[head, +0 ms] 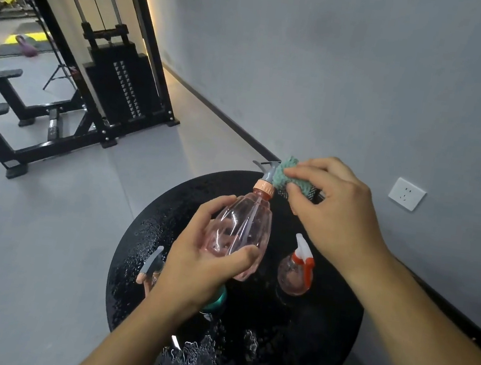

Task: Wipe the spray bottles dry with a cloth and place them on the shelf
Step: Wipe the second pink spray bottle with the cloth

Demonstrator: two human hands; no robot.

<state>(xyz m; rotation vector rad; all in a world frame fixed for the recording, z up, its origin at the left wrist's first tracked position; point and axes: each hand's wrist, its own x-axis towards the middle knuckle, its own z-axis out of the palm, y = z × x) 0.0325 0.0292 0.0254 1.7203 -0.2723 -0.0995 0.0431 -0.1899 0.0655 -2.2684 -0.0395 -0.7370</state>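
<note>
Two hands: both are seen over a round black table [321, 328] that is dotted with water drops.
Left hand [201, 265]: it is curled round the body of a clear pink spray bottle [242, 228], thumb across the near side, fingers behind; the bottle is held tilted above the table, its head pointing far and right.
Bottle head: a peach collar and a grey trigger are seen at the far end; the nozzle side is covered by the cloth.
Right hand [336, 206]: a teal cloth [287, 174] is pinched between thumb and fingers and pressed against the grey spray head; most of the cloth is hidden under the fingers.
Second bottle [296, 272]: a small pink bottle with a white and red-orange trigger stands on the table just right of the held one, partly covered by the right wrist.
Third bottle [151, 265]: only a grey trigger and a peach collar are seen left of the left hand; its body is hidden.
Teal object [217, 302]: a sliver is seen under the left wrist; what it is cannot be told.
Table edge: the near rim is cut off by the frame.
Background: a black weight machine [118, 82] stands far left, and a white wall socket [407, 193] is set on the grey wall at right.
</note>
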